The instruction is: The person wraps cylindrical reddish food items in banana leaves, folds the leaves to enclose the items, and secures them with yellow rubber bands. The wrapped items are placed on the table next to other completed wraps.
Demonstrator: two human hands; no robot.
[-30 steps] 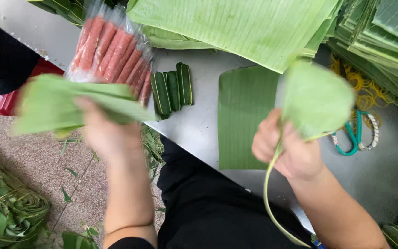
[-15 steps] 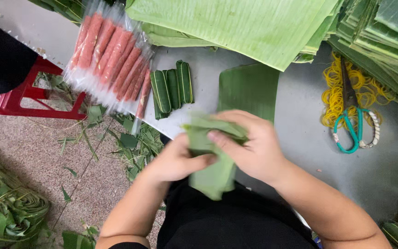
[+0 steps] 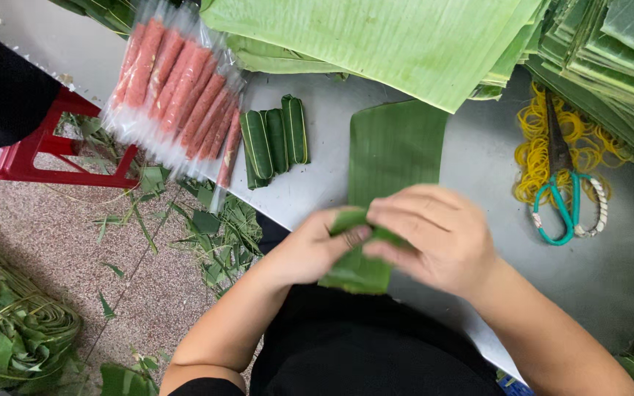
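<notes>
While both hands, the left hand [image 3: 313,249] and right hand [image 3: 434,238], are gripping a folded banana leaf piece [image 3: 357,271] above the tabletop [image 3: 471,176] edge, the wrapping fold seems underway; tightening it likely needs firm fingertip pressure.

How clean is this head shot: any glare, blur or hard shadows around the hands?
Head view: soft, even light; mild sheen on the metal table and the plastic sausage pack; both hands and the folded leaf sharp; only faint shadows; slight wide-angle stretch at the edges.
</notes>
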